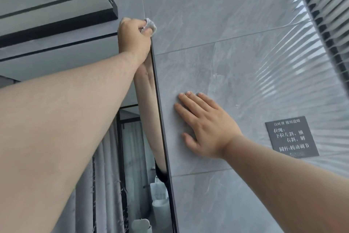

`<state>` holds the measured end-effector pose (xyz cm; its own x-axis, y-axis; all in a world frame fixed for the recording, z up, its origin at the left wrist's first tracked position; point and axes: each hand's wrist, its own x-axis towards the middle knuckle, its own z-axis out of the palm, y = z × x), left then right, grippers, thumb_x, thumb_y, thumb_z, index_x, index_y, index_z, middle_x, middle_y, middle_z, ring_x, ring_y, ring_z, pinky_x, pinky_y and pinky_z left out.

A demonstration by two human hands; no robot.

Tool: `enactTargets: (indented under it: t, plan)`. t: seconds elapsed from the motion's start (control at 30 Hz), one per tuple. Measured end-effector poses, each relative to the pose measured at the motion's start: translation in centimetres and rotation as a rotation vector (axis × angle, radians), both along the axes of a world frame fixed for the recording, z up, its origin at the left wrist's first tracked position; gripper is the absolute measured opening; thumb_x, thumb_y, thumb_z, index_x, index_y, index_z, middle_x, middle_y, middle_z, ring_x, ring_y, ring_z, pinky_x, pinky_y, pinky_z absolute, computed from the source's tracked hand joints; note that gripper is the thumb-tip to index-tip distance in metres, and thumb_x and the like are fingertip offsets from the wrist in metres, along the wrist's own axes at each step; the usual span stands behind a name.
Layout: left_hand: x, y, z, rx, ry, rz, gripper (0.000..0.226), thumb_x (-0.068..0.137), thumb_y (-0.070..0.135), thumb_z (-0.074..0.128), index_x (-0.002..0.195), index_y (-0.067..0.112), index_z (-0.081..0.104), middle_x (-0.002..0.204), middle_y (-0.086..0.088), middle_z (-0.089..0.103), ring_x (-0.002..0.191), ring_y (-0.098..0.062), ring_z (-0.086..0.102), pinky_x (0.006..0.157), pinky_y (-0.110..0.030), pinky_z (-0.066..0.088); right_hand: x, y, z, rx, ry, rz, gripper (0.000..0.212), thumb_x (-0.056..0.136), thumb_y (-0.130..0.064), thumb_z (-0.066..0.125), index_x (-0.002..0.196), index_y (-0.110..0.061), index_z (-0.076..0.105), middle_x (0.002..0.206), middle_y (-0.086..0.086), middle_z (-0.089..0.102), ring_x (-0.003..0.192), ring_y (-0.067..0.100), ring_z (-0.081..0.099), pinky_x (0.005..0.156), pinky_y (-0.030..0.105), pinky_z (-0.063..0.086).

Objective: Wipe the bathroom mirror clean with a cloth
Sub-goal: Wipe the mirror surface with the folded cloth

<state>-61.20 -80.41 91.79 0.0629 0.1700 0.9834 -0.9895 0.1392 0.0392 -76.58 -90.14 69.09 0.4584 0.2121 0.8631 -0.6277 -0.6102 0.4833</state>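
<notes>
Cloth [151,25] pinched in curled left hand [134,38] at upper right corner of mirror [56,61]; right hand [205,125] spread flat against wall [207,25] just beside mirror edge, below cloth.

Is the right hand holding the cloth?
No, the right hand rests flat on the wall tile, while the left hand grips the cloth at the top of the mirror.

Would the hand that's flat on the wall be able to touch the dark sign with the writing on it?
Probably yes. The right hand lies flat on the grey tile wall, and the sign sits on that same wall just beside it, with only bare tile between them.
</notes>
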Motion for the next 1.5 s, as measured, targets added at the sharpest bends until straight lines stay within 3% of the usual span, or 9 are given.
enactTargets:
  t: [0.2, 0.33, 0.47, 0.63, 0.87, 0.97, 1.2, 1.33, 1.5]
  plan:
    - [0.1, 0.9, -3.9, 0.082, -0.031, 0.007, 0.019, 0.091, 0.014, 0.059, 0.100, 0.009, 0.075, 0.102, -0.001, 0.047, 0.091, -0.013, 0.051, 0.071, -0.006, 0.031, -0.1, 0.0, 0.1, 0.018, 0.011, 0.009, 0.073, 0.081, -0.046, 0.047, 0.142, -0.006, 0.052, 0.152, 0.017, 0.044, 0.142, 0.034, 0.040, 0.120, 0.048, 0.025]
    - [0.6, 0.8, -8.5, 0.102, -0.037, 0.037, 0.015, 0.092, 0.013, 0.062, 0.099, 0.008, 0.074, 0.099, 0.000, 0.047, 0.088, -0.014, 0.052, 0.078, -0.018, 0.037, -0.1, 0.0, 0.1, 0.026, 0.012, 0.031, 0.073, 0.081, -0.046, 0.045, 0.141, -0.006, 0.053, 0.151, 0.018, 0.045, 0.141, 0.034, 0.042, 0.119, 0.048, 0.024]
    - [0.7, 0.6, -10.8, 0.068, -0.023, 0.049, 0.009, 0.090, 0.011, 0.065, 0.092, 0.006, 0.073, 0.095, 0.001, 0.048, 0.086, -0.016, 0.054, 0.078, -0.015, 0.036, -0.1, 0.1, 0.2, 0.032, 0.018, 0.051, 0.073, 0.079, -0.047, 0.045, 0.138, -0.005, 0.055, 0.148, 0.019, 0.048, 0.139, 0.035, 0.044, 0.118, 0.048, 0.025]
    - [-0.3, 0.8, -7.9, 0.063, 0.010, 0.092, 0.016, 0.094, 0.017, 0.062, 0.084, 0.007, 0.069, 0.096, -0.002, 0.047, 0.080, -0.014, 0.048, 0.065, 0.001, 0.030, -0.2, 0.1, 0.2, 0.046, 0.037, 0.054, 0.074, 0.078, -0.048, 0.044, 0.136, -0.005, 0.057, 0.147, 0.019, 0.050, 0.137, 0.035, 0.046, 0.116, 0.048, 0.026]
    - [0.4, -0.1, -1.7, 0.032, 0.073, 0.056, 0.028, 0.090, 0.038, 0.062, 0.099, 0.016, 0.076, 0.103, -0.007, 0.063, 0.089, -0.016, 0.062, 0.072, -0.008, 0.037, 0.0, -0.3, 0.2, 0.034, 0.032, 0.039, 0.075, 0.079, -0.049, 0.041, 0.138, -0.005, 0.055, 0.148, 0.019, 0.048, 0.139, 0.035, 0.044, 0.118, 0.049, 0.030]
    - [1.1, -0.1, -0.4, 0.038, 0.056, 0.031, 0.024, 0.089, 0.038, 0.064, 0.099, 0.019, 0.077, 0.104, -0.005, 0.064, 0.089, -0.012, 0.064, 0.068, 0.000, 0.037, 0.1, -0.3, 0.1, 0.027, 0.023, 0.038, 0.075, 0.080, -0.049, 0.040, 0.139, -0.005, 0.054, 0.149, 0.018, 0.047, 0.140, 0.034, 0.043, 0.119, 0.049, 0.028]
    - [1.3, -0.2, -0.8, 0.012, 0.076, -0.001, 0.024, 0.084, 0.043, 0.065, 0.097, 0.028, 0.077, 0.100, 0.001, 0.067, 0.088, -0.010, 0.067, 0.085, -0.031, 0.057, 0.0, -0.1, 0.1, 0.017, 0.012, 0.007, 0.075, 0.080, -0.048, 0.041, 0.140, -0.005, 0.053, 0.150, 0.019, 0.046, 0.141, 0.034, 0.042, 0.120, 0.048, 0.026]
    - [0.4, 0.8, -4.5, 0.055, 0.043, 0.040, 0.020, 0.089, 0.036, 0.064, 0.102, 0.028, 0.076, 0.110, 0.007, 0.059, 0.097, -0.007, 0.062, 0.089, -0.021, 0.049, 0.1, -0.1, 0.0, -0.008, -0.010, 0.000, 0.074, 0.080, -0.047, 0.042, 0.139, -0.004, 0.053, 0.149, 0.020, 0.047, 0.139, 0.036, 0.043, 0.119, 0.049, 0.028]
    - [0.0, 1.5, -8.1, 0.071, 0.056, 0.156, 0.021, 0.091, 0.040, 0.063, 0.099, 0.024, 0.074, 0.103, 0.008, 0.054, 0.087, -0.008, 0.052, 0.076, -0.017, 0.036, 0.0, 0.1, -0.4, -0.008, -0.030, 0.026, 0.073, 0.079, -0.046, 0.043, 0.138, -0.004, 0.055, 0.148, 0.020, 0.048, 0.138, 0.036, 0.045, 0.119, 0.048, 0.028]
